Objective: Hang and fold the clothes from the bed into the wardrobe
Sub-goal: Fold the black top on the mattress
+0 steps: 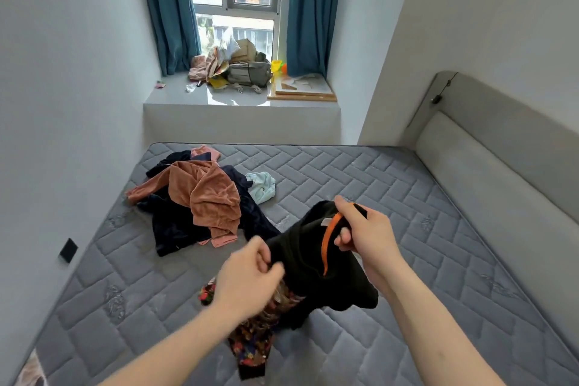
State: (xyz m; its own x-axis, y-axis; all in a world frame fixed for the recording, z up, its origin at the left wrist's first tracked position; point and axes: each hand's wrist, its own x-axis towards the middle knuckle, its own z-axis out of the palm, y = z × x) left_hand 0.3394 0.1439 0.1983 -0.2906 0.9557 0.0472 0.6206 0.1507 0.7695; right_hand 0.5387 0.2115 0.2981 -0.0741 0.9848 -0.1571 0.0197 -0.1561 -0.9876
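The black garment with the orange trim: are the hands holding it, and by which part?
Yes. The right hand grips the black garment at its orange-trimmed neck opening, and the left hand pinches its edge on the left side, lifting it above the mattress.

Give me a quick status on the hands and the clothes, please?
Left hand pinches black top. Right hand grips the top and orange hanger at its neck. Clothes pile waits on bed. Nothing blocking.
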